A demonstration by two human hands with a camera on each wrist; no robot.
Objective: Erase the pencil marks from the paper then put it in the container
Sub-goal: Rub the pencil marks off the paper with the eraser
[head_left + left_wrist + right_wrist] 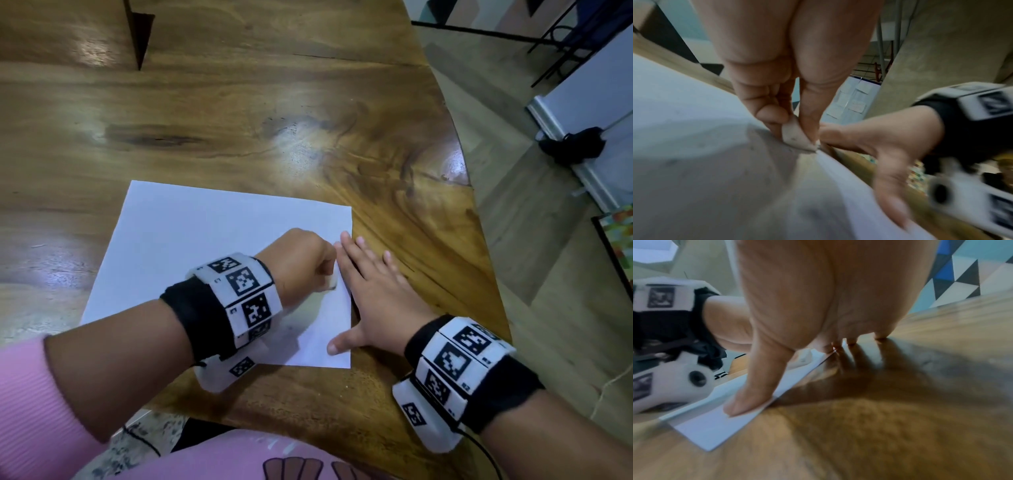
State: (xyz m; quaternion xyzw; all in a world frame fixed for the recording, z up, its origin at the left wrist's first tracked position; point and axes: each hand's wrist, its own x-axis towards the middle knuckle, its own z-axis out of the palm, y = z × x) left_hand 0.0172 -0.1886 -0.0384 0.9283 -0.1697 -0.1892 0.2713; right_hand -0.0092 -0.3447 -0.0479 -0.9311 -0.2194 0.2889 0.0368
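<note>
A white sheet of paper [205, 246] lies flat on the wooden table [239, 120]. My left hand [301, 260] pinches a small white eraser [331, 282] and presses it on the paper near its right edge; the eraser [795, 136] shows grey smudges in the left wrist view. My right hand [373, 291] lies flat with straight fingers across the paper's right edge, thumb [748, 399] on the paper [715, 426], fingertips on the wood. No pencil marks are plain to see, and no container is in view.
The table's curved right edge [479, 212] runs close to my right hand, with floor beyond. A dark wedge-shaped gap [138, 34] sits at the far left of the table. A black cable bundle [572, 145] lies on the floor at right.
</note>
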